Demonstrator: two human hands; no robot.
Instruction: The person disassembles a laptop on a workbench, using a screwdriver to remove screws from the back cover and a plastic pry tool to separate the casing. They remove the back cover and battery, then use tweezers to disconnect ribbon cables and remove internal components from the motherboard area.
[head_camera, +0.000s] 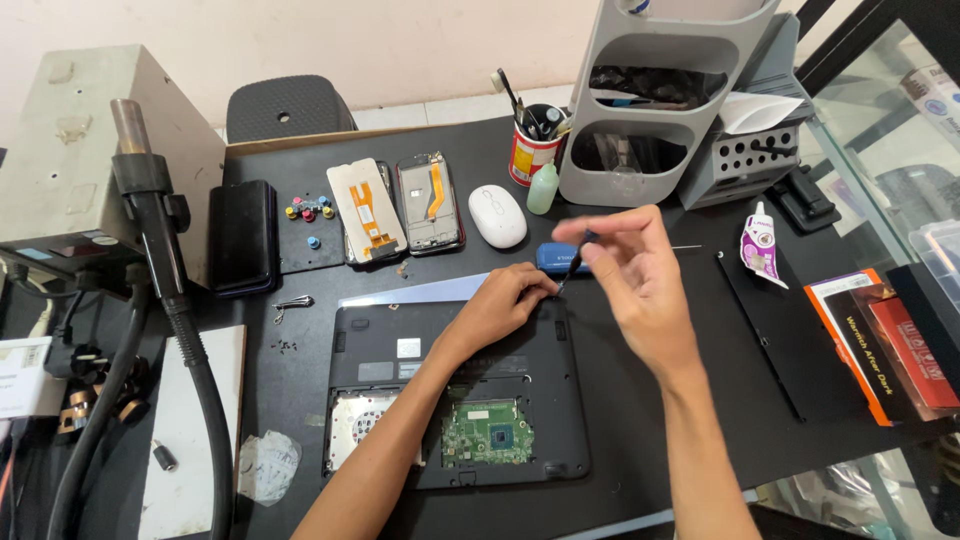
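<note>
- Head view, nearest first: a black laptop base lies upside down on the dark workbench, one panel off so the green circuit board and a silvery fan show.
- Left hand rests on the laptop's far edge, fingers curled and pressed down near a corner, seemingly to steady the case at the spot being worked.
- Right hand hovers just above it, thumb and fingers pinching a thin dark screwdriver that slants down, its tip just beside the left fingertips.
- A small blue case lies just beyond the hands, partly hidden by them.
- Tiny dark screws sit loose left of the laptop, apart from it, likely so they stay findable.
- Farther back: two opened phones with orange flex cables, a white mouse, a red cup of tools and a grey tiered organiser.
- At far left a black hot-air wand stands in its holder.
</note>
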